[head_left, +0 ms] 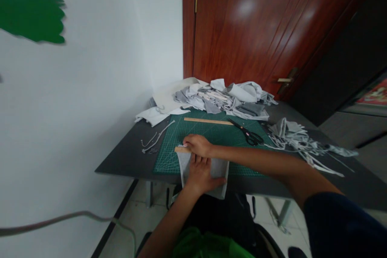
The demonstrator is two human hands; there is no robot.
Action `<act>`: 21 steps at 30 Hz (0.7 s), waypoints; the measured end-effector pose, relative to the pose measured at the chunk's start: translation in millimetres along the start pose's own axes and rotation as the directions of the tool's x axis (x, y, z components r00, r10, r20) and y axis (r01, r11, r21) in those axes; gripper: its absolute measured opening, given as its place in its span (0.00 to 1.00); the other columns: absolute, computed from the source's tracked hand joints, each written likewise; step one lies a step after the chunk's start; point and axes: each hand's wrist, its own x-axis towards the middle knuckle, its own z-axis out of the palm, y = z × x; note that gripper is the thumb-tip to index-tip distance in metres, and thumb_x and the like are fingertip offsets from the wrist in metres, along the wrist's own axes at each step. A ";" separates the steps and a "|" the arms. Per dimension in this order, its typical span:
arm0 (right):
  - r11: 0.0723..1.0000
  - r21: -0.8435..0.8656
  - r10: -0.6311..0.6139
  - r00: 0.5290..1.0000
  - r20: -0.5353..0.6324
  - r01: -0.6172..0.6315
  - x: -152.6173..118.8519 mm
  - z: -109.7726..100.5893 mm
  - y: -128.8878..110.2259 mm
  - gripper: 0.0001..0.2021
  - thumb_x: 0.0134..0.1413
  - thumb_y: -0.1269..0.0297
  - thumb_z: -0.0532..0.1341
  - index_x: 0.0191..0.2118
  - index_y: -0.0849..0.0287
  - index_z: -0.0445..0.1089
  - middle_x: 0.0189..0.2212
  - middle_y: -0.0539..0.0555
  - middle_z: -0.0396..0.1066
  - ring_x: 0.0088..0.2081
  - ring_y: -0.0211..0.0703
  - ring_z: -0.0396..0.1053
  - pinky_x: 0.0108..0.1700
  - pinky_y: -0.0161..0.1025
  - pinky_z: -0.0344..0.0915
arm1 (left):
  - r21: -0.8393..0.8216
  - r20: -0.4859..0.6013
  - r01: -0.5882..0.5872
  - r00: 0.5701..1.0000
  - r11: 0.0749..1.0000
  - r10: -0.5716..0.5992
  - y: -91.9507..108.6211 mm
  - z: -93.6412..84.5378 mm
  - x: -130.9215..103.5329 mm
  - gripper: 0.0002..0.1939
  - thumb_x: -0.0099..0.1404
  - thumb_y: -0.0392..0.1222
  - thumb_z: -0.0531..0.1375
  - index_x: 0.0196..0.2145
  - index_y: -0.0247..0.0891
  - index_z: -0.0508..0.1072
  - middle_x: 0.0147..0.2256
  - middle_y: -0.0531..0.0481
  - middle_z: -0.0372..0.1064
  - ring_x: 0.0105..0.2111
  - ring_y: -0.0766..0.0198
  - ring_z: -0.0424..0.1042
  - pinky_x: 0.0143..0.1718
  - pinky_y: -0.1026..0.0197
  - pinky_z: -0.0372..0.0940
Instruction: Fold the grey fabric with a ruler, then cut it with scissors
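A grey piece of fabric [220, 168] lies at the front edge of the green cutting mat [167, 157], its near end hanging past the table edge. My left hand [201, 175] is flat on it with the fingers spread, pressing it down. A wooden ruler [181, 149] lies across the fabric's far edge, partly hidden under my hands. My right hand [198, 145] reaches across from the right, just beyond my left fingertips. Its fingers are closed at the ruler's far side; what they pinch is hidden.
Black-handled scissors [249, 135] and a second wooden ruler [208, 121] lie farther back on the mat. White and grey fabric scraps [217, 96] are heaped behind. Cut strips [298, 139] pile up at right, and thin cords [159, 137] lie at left. A door [242, 28] stands behind the table.
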 end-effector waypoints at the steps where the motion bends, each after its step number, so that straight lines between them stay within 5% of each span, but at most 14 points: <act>1: 1.000 -0.014 -0.003 1.000 0.007 0.003 4.1 2.9 -2.2 0.08 0.67 0.74 0.60 0.44 0.59 0.77 0.41 0.56 0.78 0.43 0.46 0.74 0.45 0.37 0.65 | 0.000 -0.001 0.001 1.000 1.000 -0.001 -0.4 1.2 -0.6 0.57 0.59 0.80 0.56 0.70 0.31 0.62 0.68 0.33 0.61 0.70 0.37 0.54 0.72 0.38 0.42; 10: 0.989 -0.136 -0.044 0.995 0.090 0.056 20.3 11.4 -12.0 0.08 0.66 0.74 0.62 0.45 0.61 0.77 0.43 0.57 0.78 0.44 0.46 0.74 0.44 0.36 0.64 | -0.027 -0.018 0.006 1.000 1.000 -0.007 0.0 4.9 -1.9 0.53 0.60 0.75 0.57 0.69 0.32 0.62 0.68 0.33 0.62 0.69 0.37 0.56 0.71 0.39 0.44; 21: 0.944 -0.296 -0.074 0.969 0.234 0.143 14.0 -14.0 -15.3 0.09 0.67 0.73 0.60 0.41 0.62 0.79 0.41 0.61 0.79 0.44 0.50 0.74 0.46 0.40 0.62 | -0.031 -0.006 0.001 1.000 1.000 -0.001 3.4 -3.9 -1.2 0.54 0.60 0.76 0.57 0.68 0.30 0.64 0.69 0.33 0.60 0.71 0.37 0.51 0.74 0.39 0.36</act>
